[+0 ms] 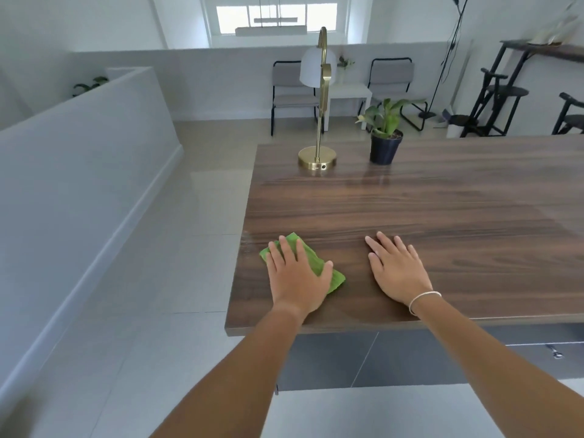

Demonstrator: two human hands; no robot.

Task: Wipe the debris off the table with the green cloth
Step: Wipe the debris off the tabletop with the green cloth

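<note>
A folded green cloth (pixel 335 279) lies on the dark wooden table (pixel 442 210) near its front left corner. My left hand (pixel 297 273) rests flat on top of the cloth, fingers spread, pressing it to the wood and hiding most of it. To the right, my right hand (pixel 395 267) lies flat on the bare table with fingers apart and nothing under it; a thin bracelet circles its wrist. I cannot make out any debris on the wood.
A brass lamp (pixel 317 159) with a white shade and a potted plant (pixel 385 143) stand at the table's far side. The table's left edge drops to a tiled floor (pixel 177 248). Chairs (pixel 294 90) and stools stand against the back wall.
</note>
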